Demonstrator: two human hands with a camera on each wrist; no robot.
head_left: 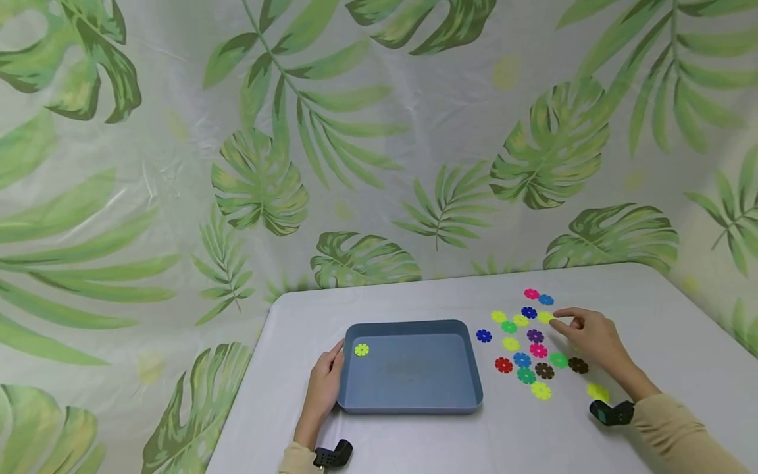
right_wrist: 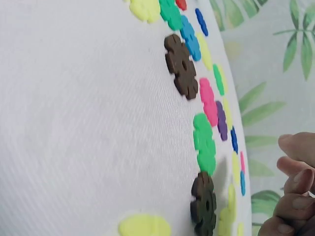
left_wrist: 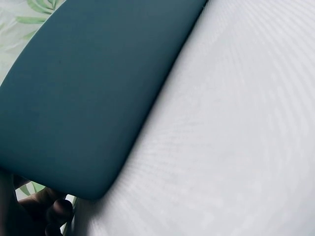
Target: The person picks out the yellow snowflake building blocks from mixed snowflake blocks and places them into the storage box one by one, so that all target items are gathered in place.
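A blue-grey rectangular tray (head_left: 414, 378) lies on the table, one yellow snowflake disc (head_left: 361, 350) inside near its left wall. My left hand (head_left: 325, 382) holds the tray by its left side; in the left wrist view, curled fingers (left_wrist: 60, 211) show by the tray's corner. To the right of the tray, many-coloured snowflake discs are spread flat. Over their right edge hovers my right hand (head_left: 595, 339), its index finger and thumb parted, fingertips close to a yellow disc (head_left: 545, 317). The right wrist view shows nothing between those fingers.
Other discs lie around: a red one (head_left: 504, 365), a purple one (head_left: 535, 336), a brown one (head_left: 578, 365) and a yellow one (head_left: 598, 393) near the right wrist. The white-covered table (head_left: 414, 441) ends at a leaf-print curtain (head_left: 438, 131) behind.
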